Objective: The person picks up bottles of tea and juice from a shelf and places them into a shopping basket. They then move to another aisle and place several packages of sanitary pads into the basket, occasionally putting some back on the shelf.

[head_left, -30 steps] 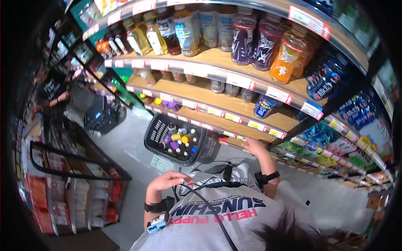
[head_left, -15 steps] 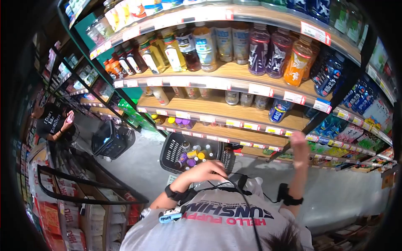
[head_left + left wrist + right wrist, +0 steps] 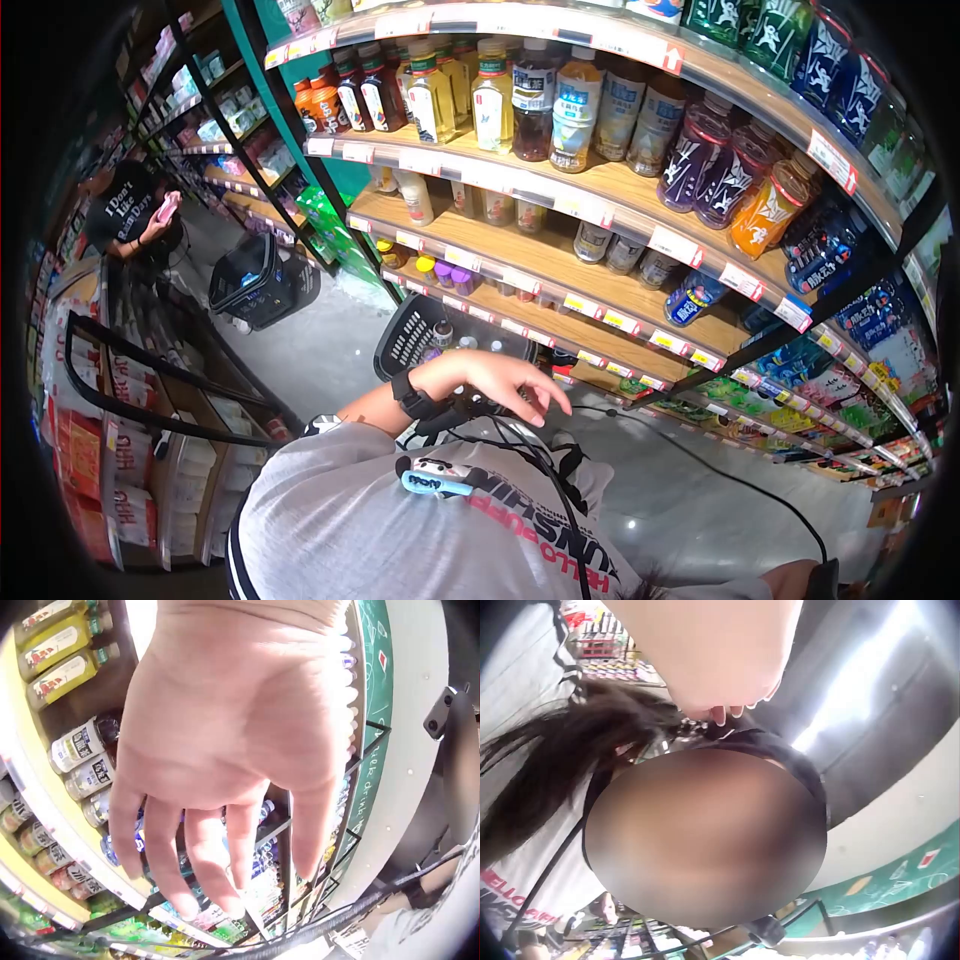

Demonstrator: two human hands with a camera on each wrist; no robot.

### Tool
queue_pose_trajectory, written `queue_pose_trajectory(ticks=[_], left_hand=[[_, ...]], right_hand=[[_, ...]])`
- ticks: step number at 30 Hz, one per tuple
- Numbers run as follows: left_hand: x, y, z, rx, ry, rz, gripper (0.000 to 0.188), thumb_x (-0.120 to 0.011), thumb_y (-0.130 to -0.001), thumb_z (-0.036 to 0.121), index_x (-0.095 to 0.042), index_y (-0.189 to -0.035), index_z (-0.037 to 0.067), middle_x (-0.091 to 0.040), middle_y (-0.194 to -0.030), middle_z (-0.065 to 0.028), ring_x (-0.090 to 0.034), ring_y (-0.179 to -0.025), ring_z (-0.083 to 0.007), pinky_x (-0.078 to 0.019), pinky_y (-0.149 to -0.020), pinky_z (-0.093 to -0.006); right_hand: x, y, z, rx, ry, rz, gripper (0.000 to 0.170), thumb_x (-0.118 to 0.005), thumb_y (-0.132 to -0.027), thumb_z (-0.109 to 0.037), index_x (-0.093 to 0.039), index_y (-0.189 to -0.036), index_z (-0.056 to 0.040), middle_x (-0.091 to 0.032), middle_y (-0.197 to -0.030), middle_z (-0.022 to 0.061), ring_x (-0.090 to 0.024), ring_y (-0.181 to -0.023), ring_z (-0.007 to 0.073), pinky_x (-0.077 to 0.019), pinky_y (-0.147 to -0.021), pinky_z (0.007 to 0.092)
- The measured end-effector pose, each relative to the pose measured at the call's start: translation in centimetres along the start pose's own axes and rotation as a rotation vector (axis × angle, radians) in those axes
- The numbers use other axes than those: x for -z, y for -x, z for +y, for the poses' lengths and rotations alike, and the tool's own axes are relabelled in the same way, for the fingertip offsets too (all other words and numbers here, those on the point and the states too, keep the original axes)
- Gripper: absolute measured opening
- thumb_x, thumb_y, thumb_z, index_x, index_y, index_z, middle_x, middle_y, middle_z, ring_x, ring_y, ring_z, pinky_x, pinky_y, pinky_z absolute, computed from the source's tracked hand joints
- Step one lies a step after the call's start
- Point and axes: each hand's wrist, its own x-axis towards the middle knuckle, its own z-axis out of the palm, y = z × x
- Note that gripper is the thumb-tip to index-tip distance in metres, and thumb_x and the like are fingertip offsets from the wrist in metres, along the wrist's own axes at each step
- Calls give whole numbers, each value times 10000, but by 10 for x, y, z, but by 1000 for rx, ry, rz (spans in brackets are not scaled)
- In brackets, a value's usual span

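My left hand (image 3: 510,385) hangs in front of the shirt with its fingers loosely extended and nothing in them. In the left wrist view its palm (image 3: 225,727) and slightly spread fingers fill the middle. Below it in the head view, black cables (image 3: 545,460) run down over the shirt (image 3: 330,500). My right hand (image 3: 790,578) shows only in part at the bottom right edge. The right wrist view has that hand (image 3: 712,660) raised at the head, fingertips beside the dark hair (image 3: 562,742); I cannot tell whether it grips anything there.
A black basket (image 3: 395,345) with bottles stands on the floor, partly hidden by my left arm. Shelves ahead carry bottled drinks (image 3: 570,110). Farther left stand another basket (image 3: 250,285) and a person (image 3: 125,210). A lower rack (image 3: 135,460) lines the left side.
My right hand has gone from in front of the lower shelves back toward the head. My left hand has shifted rightward across the body, over the basket's near side. The view has turned.
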Motion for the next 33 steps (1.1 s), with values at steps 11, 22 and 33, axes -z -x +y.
queue_pose_trajectory(ticks=[11, 22, 33], left_hand=[[-10, -14, -4, 58, 9, 76, 389, -551, -875, 255, -471, -1219, 92, -578, -868, -43, -530, -814, -108, -428, -741, -254], [-1, -9, -14, 46, -2, 208, 394, -565, -872, 235, -463, -1228, 100, -542, -904, -19, -486, -872, -97, -408, -792, -238], [-8, 22, -63, 111, 241, 606, 313, -492, -907, 168, -476, -1188, 31, -566, -932, -11, -525, -911, -93, -418, -825, -243]], right_hand=[[-11, 14, -5, -57, -119, -3, 409, -492, -812, -279, -561, -1042, 52, -596, -983, 165, -560, -928, 284, -415, -871, 396], [-22, 61, 17, -345, -416, 40, 426, -493, -823, -305, -568, -1040, 53, -601, -982, 173, -570, -926, 306, -418, -865, 423], [-91, 193, 63, -1407, -144, -488, 366, -565, -805, -249, -577, -1061, 12, -614, -1002, 144, -586, -935, 269, -429, -857, 394]])
